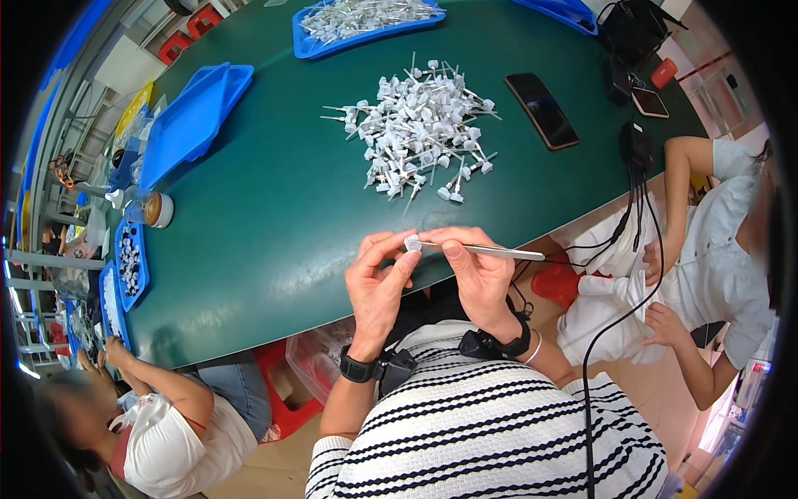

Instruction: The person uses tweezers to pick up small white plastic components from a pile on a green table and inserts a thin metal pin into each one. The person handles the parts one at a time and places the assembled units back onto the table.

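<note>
Between the thumb and fingers of my left hand point(376, 279) is a small white plastic part point(412, 243). My right hand point(478, 270) is closed around metal tweezers point(505, 251), whose tips reach to the white part. Both hands are held together just above the table's near edge. Beyond them on the green table point(291, 200) lies a loose heap of small white parts with thin metal stems point(424, 125). What the tweezer tips do at the part is too small to make out.
A blue tray of similar parts point(303, 46) stands at the far edge. Stacked blue trays point(187, 125), a jar point(158, 209) and a tray of small black pieces point(131, 258) are at left. A phone point(540, 111) and black cables point(638, 154) lie right. People sit on both sides.
</note>
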`<state>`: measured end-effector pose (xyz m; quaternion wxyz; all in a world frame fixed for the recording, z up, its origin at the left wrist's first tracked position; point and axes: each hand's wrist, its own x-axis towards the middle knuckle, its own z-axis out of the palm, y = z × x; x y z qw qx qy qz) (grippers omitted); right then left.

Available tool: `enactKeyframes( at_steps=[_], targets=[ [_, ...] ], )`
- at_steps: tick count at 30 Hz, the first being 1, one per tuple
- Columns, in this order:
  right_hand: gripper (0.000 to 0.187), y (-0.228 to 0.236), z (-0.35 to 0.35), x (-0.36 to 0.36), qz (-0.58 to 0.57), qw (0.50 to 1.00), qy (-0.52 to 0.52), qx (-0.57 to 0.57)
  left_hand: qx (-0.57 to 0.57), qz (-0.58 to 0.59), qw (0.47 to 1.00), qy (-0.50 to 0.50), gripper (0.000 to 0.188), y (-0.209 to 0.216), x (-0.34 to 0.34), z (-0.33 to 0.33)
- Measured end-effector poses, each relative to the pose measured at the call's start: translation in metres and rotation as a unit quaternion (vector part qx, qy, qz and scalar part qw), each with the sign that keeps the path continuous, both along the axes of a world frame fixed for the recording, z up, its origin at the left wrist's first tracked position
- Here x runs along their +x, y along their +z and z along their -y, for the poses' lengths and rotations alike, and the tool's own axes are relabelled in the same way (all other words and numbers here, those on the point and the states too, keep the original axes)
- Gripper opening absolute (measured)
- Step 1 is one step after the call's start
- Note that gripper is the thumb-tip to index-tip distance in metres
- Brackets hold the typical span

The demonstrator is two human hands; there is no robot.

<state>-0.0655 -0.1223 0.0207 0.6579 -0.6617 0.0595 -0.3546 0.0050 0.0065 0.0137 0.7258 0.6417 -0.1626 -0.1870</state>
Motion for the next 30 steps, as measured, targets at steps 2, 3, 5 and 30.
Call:
enactKeyframes(
  at_steps=[2, 3, 5, 30],
  targets=[
    [0.019, -0.0024, 0.0008, -0.0005, -0.009, 1.000, 0.009, 0.003, -0.008, -0.001, 1.000, 0.005, 0.026, 0.0013, -0.0013, 0.0014],
    [0.021, -0.0034, 0.0022, -0.0012, -0.014, 1.000, 0.014, -0.010, -0.018, -0.018, 1.000, 0.003, 0.026, 0.0019, -0.0023, 0.0023],
    [0.022, -0.0029, 0.0029, -0.0010, -0.020, 0.999, 0.021, -0.020, -0.031, -0.032, 0.999, 0.000, 0.025, 0.0010, -0.0031, 0.0023],
    [0.016, -0.0042, 0.0015, 0.0030, -0.018, 1.000, -0.006, -0.020, 0.008, 0.064, 0.998, 0.012, 0.026, -0.0056, -0.0059, 0.0028]
  ],
)
